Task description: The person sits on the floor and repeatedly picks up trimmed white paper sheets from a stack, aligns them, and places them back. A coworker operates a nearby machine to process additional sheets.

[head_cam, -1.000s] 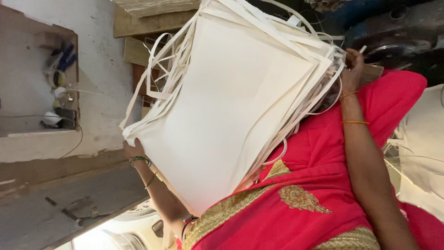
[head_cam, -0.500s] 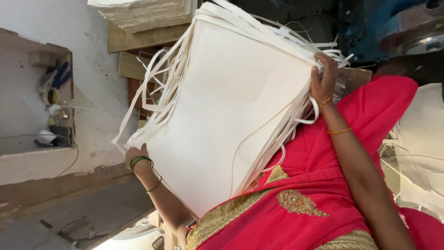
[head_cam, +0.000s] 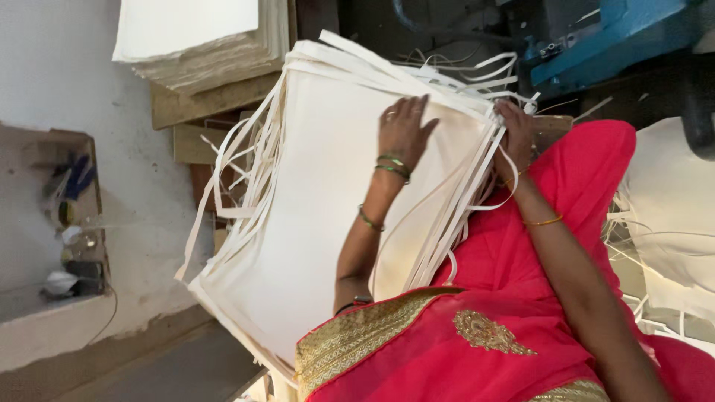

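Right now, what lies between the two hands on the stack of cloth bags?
In the head view, a band of white strap handles runs between the left hand and the right hand, atop the cloth bags.

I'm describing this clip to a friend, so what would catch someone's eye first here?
A big stack of cream cloth bags with dangling strap handles fills the middle. The left hand lies flat on top, the right hand grips its edge. Bright red fabric with gold trim spreads below.

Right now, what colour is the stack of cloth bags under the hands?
Plain cream-white, long handles included; the stack of cloth bags shows best in the head view.
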